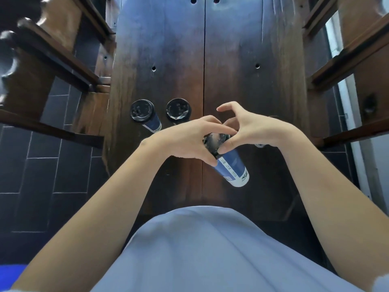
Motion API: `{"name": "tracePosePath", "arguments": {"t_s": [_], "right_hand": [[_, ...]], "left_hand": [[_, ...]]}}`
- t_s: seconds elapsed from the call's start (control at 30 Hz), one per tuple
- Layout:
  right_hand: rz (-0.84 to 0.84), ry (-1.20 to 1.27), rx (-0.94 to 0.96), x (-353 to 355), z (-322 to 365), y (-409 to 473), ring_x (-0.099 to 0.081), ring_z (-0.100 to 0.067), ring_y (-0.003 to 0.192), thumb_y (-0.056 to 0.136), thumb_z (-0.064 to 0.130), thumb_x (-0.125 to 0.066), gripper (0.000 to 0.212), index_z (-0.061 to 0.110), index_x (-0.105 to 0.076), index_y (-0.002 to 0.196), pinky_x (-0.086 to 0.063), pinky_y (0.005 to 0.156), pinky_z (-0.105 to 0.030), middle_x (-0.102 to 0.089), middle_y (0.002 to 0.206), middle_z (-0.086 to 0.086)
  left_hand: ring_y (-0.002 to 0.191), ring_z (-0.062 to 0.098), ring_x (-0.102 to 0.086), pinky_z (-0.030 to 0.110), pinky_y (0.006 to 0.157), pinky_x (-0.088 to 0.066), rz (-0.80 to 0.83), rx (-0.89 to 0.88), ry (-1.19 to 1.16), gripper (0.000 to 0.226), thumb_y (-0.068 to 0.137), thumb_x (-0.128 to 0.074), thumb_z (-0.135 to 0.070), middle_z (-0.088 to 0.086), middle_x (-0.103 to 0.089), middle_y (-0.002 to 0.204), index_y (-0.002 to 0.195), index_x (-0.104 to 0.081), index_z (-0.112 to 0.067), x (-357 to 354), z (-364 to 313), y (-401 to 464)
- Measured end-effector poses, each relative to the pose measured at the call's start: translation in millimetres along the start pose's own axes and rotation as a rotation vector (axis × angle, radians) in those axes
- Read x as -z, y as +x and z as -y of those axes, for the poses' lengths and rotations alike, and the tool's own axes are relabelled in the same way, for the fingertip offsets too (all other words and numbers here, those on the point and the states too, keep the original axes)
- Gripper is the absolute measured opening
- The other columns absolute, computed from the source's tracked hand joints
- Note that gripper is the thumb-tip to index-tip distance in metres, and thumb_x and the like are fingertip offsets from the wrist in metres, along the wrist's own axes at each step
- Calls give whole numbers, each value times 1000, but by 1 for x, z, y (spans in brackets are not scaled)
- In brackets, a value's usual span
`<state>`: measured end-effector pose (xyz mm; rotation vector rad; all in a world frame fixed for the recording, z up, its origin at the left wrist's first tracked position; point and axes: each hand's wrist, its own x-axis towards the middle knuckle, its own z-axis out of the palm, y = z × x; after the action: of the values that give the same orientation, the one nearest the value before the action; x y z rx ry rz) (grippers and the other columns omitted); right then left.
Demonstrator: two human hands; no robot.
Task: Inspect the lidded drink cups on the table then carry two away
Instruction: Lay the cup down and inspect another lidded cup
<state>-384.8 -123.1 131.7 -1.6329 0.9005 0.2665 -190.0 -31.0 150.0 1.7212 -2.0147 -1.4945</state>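
- At far left, dark grey floor tiles [44, 165] with pale grout lines run under a brown wooden chair [48, 57] drawn up to the table's left side.
- The left cup [145, 115] stands on the dark wooden table [242, 60]: black lid, blue wall with a white band; its print is too small to read.
- Just to its right stands the middle cup [178, 110], also black-lidded, with embossed lid lettering too blurred to read.
- The left hand [189, 140] curls its fingers around the lid edge of the held cup [231, 167], gripping it from the left.
- The held cup sits near the table's front edge, blue with a white base band carrying small printed marks and a label, none legible.
- The right hand [250, 127] pinches the same lid with thumb and lower fingers, its index finger raised free.
- At right, another wooden chair [357, 60] stands against a pale wall strip [353, 131].
- Below, a light blue garment [210, 249] fills the foreground.
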Motion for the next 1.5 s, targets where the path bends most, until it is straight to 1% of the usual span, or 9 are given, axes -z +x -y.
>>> {"name": "tracePosePath", "arguments": {"t_s": [0.13,0.27,0.37,0.5,0.7,0.9,1.1,1.33,1.5], "right_hand": [[-23,8,47,-18,9,-13,-68,-11,107,76,30,-88,89,37,-30,143,-57,88,-25,-68,116,10],[-159,41,130,-38,14,-28,-66,-2,109,77,38,-86,69,37,-50,135,-59,87,-24,-67,119,15],[-304,45,150,-52,13,-50,-61,5,112,74,44,-82,61,46,-55,129,-56,83,-21,-63,122,24],[-416,159,183,-71,6,-81,-60,-7,122,82,21,-85,60,38,-58,133,-61,80,-24,-61,125,14],[-536,193,266,-87,16,-104,-59,-13,127,79,26,-82,60,31,-60,134,-63,84,-32,-66,123,12],[-550,195,359,-78,28,-113,-62,-14,124,73,25,-82,62,27,-64,133,-62,82,-28,-70,116,15],[-460,224,335,-57,21,-118,-65,-19,119,76,35,-79,60,33,-62,135,-62,84,-54,-71,115,11],[-423,247,442,-45,15,-121,-52,-13,132,74,26,-81,67,37,-56,135,-60,89,-27,-65,125,19],[-411,273,472,-35,8,-117,-55,-11,129,77,21,-79,63,35,-57,134,-60,82,-25,-66,122,16]], "left_hand": [[122,11,-54,4,82,-43,-48,-29,2,68,81,-87,-29,-13,-47,137,140,-57,-45,-5,1,-21],[121,7,-58,15,93,-49,-181,-60,-163,65,79,-88,-27,-15,-52,134,134,-60,-48,-4,16,-47],[116,16,-68,33,95,-61,-247,-84,-491,62,81,-88,-13,-7,-63,133,131,-64,-41,-3,34,-69],[111,23,-72,45,82,-64,-295,-125,-781,58,74,-88,-17,-3,-68,125,124,-67,-37,0,53,-95],[111,30,-72,50,80,-63,-296,-189,-898,61,66,-88,-22,-2,-68,124,123,-68,-36,6,60,-115],[117,38,-67,51,83,-63,-368,-243,-910,63,67,-87,-20,12,-60,137,125,-68,-35,3,51,-127],[120,22,-62,36,91,-58,-405,-318,-881,73,69,-86,-12,4,-61,140,136,-62,-29,-9,37,-129],[121,34,-65,64,90,-58,-463,-245,-984,68,69,-85,-20,8,-62,135,133,-63,-29,-19,23,-116],[131,29,-58,47,102,-55,-495,-313,-933,71,70,-85,-13,5,-58,146,135,-63,-27,-18,15,-113]]}}
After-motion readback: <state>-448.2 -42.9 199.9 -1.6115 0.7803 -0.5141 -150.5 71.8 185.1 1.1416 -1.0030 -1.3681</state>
